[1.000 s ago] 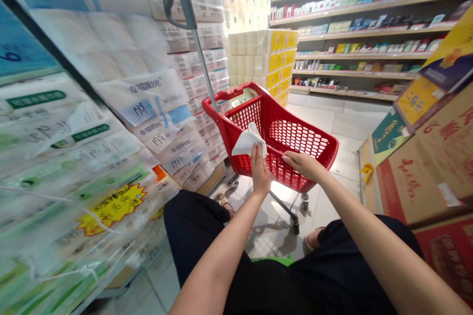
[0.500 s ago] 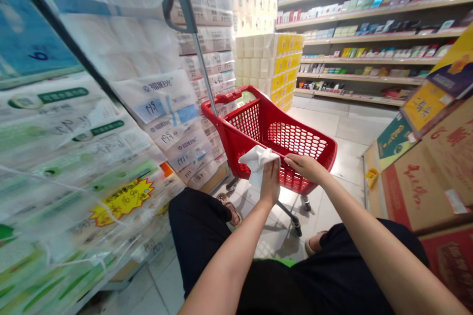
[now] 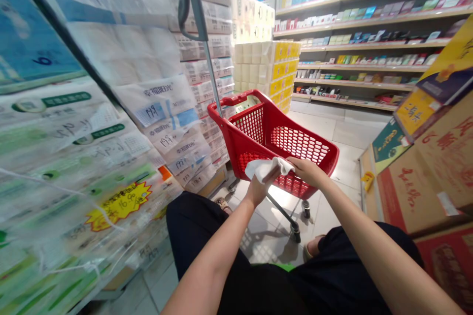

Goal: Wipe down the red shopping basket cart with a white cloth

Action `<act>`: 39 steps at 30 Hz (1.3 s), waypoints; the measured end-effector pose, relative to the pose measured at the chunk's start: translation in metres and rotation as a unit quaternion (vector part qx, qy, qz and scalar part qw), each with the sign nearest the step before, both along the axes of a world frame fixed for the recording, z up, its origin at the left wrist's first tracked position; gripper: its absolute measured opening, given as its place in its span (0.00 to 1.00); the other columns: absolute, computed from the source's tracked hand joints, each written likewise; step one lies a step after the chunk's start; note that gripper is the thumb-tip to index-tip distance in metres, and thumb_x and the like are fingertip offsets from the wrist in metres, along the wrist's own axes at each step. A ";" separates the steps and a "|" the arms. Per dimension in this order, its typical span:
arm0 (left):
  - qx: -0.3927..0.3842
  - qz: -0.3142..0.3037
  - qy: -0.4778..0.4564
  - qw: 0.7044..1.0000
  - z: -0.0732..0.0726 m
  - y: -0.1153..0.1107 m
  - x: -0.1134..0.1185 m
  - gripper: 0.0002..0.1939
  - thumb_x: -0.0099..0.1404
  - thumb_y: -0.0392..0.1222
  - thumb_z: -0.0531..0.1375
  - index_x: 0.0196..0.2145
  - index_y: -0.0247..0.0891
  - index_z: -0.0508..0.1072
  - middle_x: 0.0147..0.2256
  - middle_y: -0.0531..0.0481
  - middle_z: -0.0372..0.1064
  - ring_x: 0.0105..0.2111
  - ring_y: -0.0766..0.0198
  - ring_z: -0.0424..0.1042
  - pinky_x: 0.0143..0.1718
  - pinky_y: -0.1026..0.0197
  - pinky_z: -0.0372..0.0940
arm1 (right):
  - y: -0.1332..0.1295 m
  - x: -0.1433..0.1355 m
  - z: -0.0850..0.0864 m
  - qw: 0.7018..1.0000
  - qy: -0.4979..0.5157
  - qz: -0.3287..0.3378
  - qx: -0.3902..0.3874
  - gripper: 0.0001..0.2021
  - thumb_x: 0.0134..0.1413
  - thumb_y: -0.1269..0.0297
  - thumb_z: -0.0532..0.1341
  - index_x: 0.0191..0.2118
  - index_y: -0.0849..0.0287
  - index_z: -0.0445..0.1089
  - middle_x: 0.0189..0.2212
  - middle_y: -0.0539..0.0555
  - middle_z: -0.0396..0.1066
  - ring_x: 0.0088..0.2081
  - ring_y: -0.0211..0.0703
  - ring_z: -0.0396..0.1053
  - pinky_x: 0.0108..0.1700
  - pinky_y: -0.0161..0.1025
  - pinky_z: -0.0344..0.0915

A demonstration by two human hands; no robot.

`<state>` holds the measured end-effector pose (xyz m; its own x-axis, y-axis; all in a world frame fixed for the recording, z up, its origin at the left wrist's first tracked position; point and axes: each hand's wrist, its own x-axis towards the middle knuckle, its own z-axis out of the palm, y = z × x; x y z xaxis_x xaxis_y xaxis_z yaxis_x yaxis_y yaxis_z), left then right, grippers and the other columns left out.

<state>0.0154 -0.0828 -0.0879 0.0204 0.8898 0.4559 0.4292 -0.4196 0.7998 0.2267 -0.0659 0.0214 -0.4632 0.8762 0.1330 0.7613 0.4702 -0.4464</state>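
Note:
A red shopping cart (image 3: 291,150) with perforated basket walls stands in front of me, its grey handle on a metal pole rising at the upper left. My left hand (image 3: 260,184) is closed on a white cloth (image 3: 264,168) at the basket's near side. The cloth lies bunched over the fingers and reaches toward the right hand. My right hand (image 3: 305,171) is closed around the near top rim of the basket, beside the cloth's right end. Its fingertips are partly hidden at the rim.
Wrapped tissue packs (image 3: 162,103) are stacked high on the left. Yellow and white paper packs (image 3: 284,69) stand behind the cart. Cardboard boxes (image 3: 417,182) line the right side. Stocked shelves (image 3: 354,44) span the back, and a tiled floor (image 3: 343,133) runs between.
My left hand and the cloth have shifted, with the cloth's right end now reaching my right hand. The cart appears slightly lower and further right in view.

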 end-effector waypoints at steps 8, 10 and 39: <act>0.005 0.008 0.205 0.979 -0.019 -0.015 -0.043 0.12 0.65 0.34 0.54 0.37 0.45 0.77 0.45 0.48 0.72 0.47 0.56 0.69 0.54 0.53 0.62 | 0.006 0.001 -0.003 1.000 -0.012 -0.024 0.007 0.21 0.65 0.46 0.42 0.35 0.52 0.65 0.28 0.50 0.71 0.30 0.41 0.67 0.32 0.35 0.56; 0.013 0.022 0.219 0.975 -0.011 -0.009 -0.047 0.10 0.65 0.35 0.56 0.32 0.44 0.76 0.46 0.48 0.70 0.49 0.56 0.67 0.55 0.53 0.59 | 0.007 0.001 -0.003 1.000 -0.006 -0.026 0.008 0.21 0.65 0.45 0.42 0.36 0.52 0.65 0.29 0.50 0.72 0.30 0.41 0.67 0.33 0.35 0.56; 0.055 0.103 -0.005 0.993 0.020 -0.002 0.050 0.34 0.66 0.28 0.44 0.67 0.48 0.48 0.67 0.56 0.43 0.67 0.62 0.45 0.68 0.54 0.46 | 0.002 -0.001 -0.007 0.999 -0.009 -0.021 0.031 0.19 0.65 0.49 0.43 0.36 0.53 0.64 0.29 0.51 0.71 0.30 0.42 0.68 0.32 0.35 0.55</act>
